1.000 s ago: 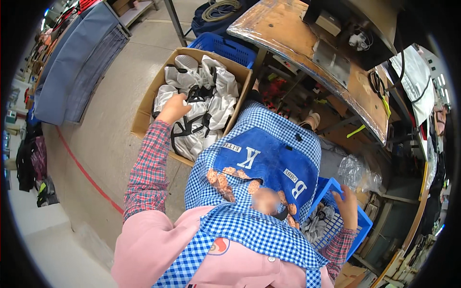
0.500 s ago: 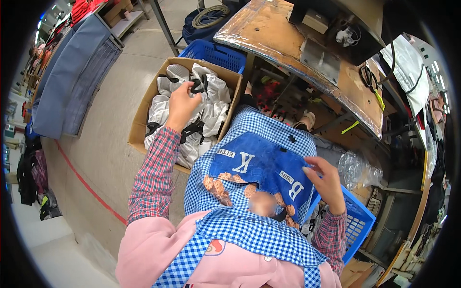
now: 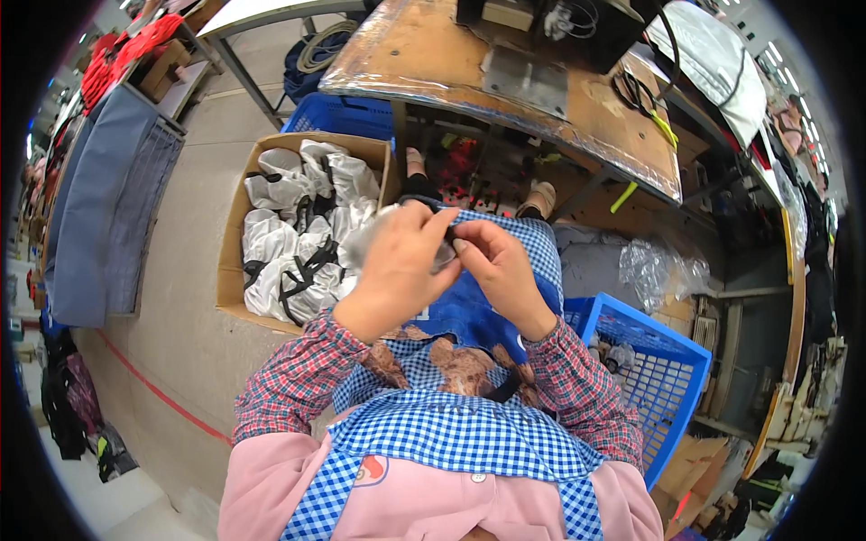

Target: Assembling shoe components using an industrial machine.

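Note:
Above my lap, my left hand (image 3: 397, 270) is closed on a whitish cloth piece with black trim (image 3: 368, 242), partly hidden behind the fingers and blurred. Close against it, my right hand (image 3: 507, 275) pinches a dark part of the same piece between thumb and forefinger. To the left, a cardboard box (image 3: 232, 261) holds many similar white cloth pieces (image 3: 271, 236) with black straps, lying in a loose heap. A blue checked apron (image 3: 451, 442) with a blue printed panel (image 3: 469, 313) covers my lap.
A worn wooden table (image 3: 406, 54) with a dark machine stands ahead. One blue plastic basket (image 3: 336, 117) sits behind the box; another blue basket (image 3: 663, 397) is at my right side. Clear plastic wrap (image 3: 663, 270) lies beyond it. At far left stands a grey-blue covered rack (image 3: 99, 207).
My left hand has come out of the box with a white cloth piece and moved right over my lap. My right hand has moved left to meet it and grips the piece too.

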